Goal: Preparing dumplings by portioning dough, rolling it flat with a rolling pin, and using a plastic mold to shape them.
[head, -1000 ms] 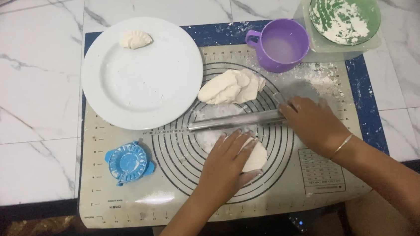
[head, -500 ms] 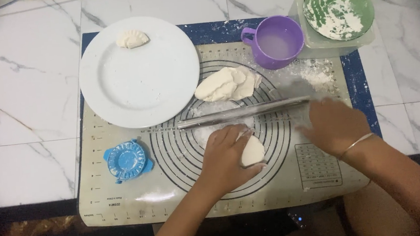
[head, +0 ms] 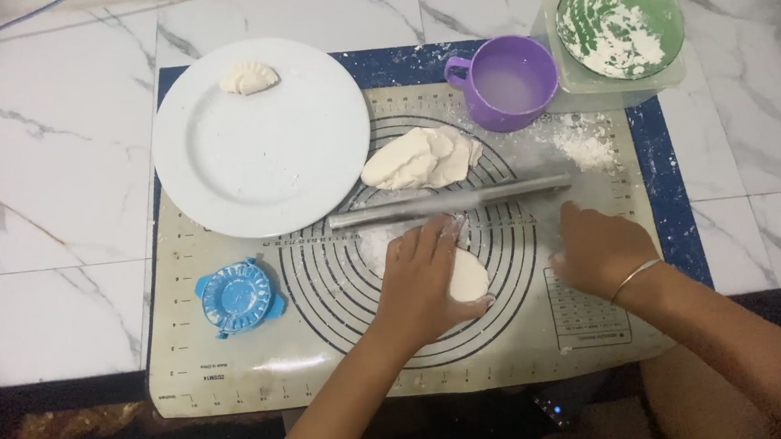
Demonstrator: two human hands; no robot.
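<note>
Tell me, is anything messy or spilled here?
Yes. Loose flour is scattered on the mat, right of the dough lump and below the cup. The green bowl is smeared white inside. Nothing looks broken or tipped over.
</note>
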